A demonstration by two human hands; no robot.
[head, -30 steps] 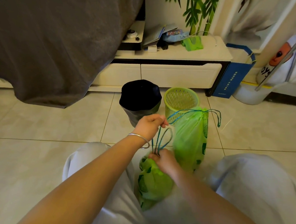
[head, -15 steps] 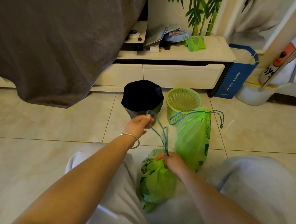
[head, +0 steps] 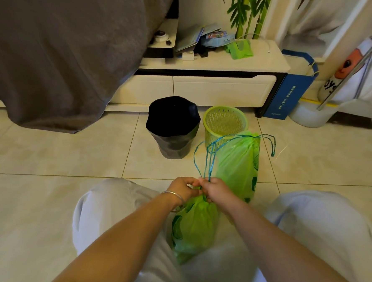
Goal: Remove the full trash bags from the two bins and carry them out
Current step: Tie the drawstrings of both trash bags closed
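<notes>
The person crouches on a tiled floor (head: pixel 53 192), pale trouser knees to either side; between the knees sits a green trash bag (head: pixel 193 227) with darker green printing, its neck gathered tight. Both hands meet at that neck: the left hand (head: pixel 183 190), a silver bangle (head: pixel 173 199) on its wrist, is closed with fingers pinched on the blue drawstring (head: pixel 203 161) right at the cinched top; the right hand (head: pixel 216 190) is likewise closed, gripping the same drawstring just beside the left, the two hands touching. The string's loops rise from the hands and arch up and away from the person.

A second green trash bag (head: pixel 236 166) stands upright just beyond the right hand, its mouth drawn shut and its own blue drawstring looping out to either side; it stands in front of a lime-green lattice bin (head: pixel 225 121), hiding the bin's lower front. The basket shows no liner. Just left of it stands a grey bin (head: pixel 173 128) fitted with a black liner, its mouth open and dark inside.

Behind the bins runs a low white cabinet (head: pixel 199 90) with drawers and clutter on top; a grey blanket (head: pixel 55 50) hangs at the left; a blue paper bag (head: pixel 291 93) leans at the cabinet's right end.
</notes>
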